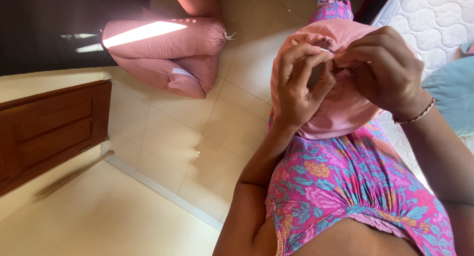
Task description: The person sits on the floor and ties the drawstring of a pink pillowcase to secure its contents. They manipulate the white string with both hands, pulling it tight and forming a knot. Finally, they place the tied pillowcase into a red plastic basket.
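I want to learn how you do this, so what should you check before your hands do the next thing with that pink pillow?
1. Both hands on the gathered end: ok. The left hand and right hand pinch the pink pillow.
2. Pillow propped up: ok, it leans on the floral dress.
3. Thin white strand in reach: ok, it is at the fingertips.
4. Strand looped round the fabric: cannot tell.
5. Opening fully closed: cannot tell, the hands hide it.

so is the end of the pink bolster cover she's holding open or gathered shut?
Gathered shut: the pink bolster cover has its end bunched and pinched between the left hand and right hand. Whether it's tied, cannot tell.
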